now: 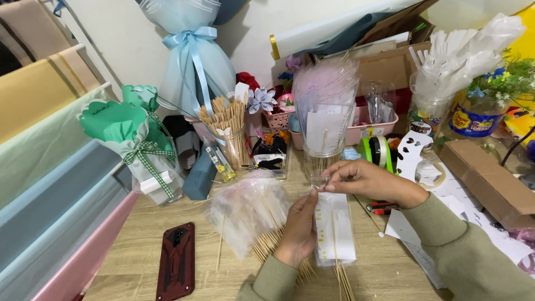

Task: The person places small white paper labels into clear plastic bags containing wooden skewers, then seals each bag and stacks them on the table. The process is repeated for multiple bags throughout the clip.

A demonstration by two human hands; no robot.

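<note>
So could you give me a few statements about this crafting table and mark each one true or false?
1. Both hands hold a small clear bag with a white card: left hand, right hand, clear bag. True.
2. The phone in a dark red case lies right of the hands. False: it lies to their left.
3. The big pale blue bouquet wrap is tied with a blue ribbon. True.
4. The jar of wooden sticks lies tipped over. False: it stands upright.
</note>
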